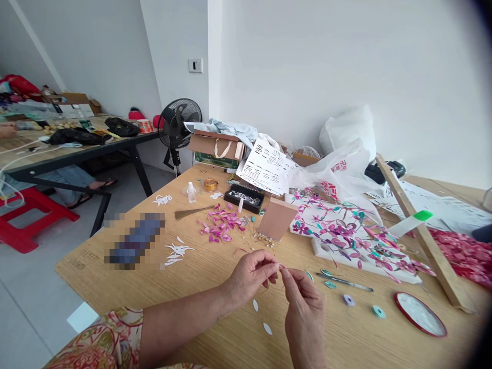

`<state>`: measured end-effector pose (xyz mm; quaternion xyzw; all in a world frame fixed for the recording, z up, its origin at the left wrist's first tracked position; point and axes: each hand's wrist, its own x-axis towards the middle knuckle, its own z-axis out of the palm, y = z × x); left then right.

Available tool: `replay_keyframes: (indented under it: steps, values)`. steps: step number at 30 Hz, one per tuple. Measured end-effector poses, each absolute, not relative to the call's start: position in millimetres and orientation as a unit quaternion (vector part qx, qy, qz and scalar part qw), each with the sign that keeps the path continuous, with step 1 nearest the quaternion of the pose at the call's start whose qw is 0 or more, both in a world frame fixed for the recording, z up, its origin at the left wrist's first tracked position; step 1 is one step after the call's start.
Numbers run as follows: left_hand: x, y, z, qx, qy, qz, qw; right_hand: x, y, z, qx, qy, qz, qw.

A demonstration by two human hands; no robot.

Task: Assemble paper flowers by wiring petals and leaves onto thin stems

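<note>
My left hand (251, 274) and my right hand (303, 302) meet above the wooden table (215, 328). Both pinch a tiny pink paper piece (280, 266) between thumb and fingertips. Two small white paper petals (261, 318) lie on the table just below my hands. A pile of pink paper petals (221, 225) lies farther back. A white board covered with pink and teal paper flowers (346, 233) rests to the right, beyond a pair of tweezers (346, 282).
A red-rimmed lid (420, 313), small paper coils (378, 311), a black tray (244, 198), a glue bottle (191, 192), white cut-outs (177, 252), a wooden block (277, 219), a wooden slat (418, 230) and plastic bags (342, 164) crowd the table. A fan (179, 125) and another table with a seated person stand at left.
</note>
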<state>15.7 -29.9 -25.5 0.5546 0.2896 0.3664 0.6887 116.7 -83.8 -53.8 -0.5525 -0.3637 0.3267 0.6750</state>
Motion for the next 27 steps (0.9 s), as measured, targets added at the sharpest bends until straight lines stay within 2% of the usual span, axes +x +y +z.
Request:
replay_keyframes:
  steps: [7, 15, 21, 27]
  values:
    - [16.2, -25.9, -27.3, 0.564, 0.300, 0.385, 0.666, 115.5, -83.1, -53.1, -0.563, -0.359, 0.322, 0.671]
    - [13.3, -26.1, -29.2, 0.632, 0.304, 0.414, 0.580, 111.3, -83.1, -51.6, -0.562, -0.347, 0.324, 0.677]
    - [16.3, -29.1, -27.5, 0.565, 0.288, 0.400, 0.662, 111.7, -83.2, -53.4, -0.547, -0.362, 0.324, 0.681]
    - [16.7, -30.0, -34.6, 0.535, 0.292, 0.400, 0.684, 112.6, -84.1, -52.3, -0.559, -0.373, 0.304, 0.676]
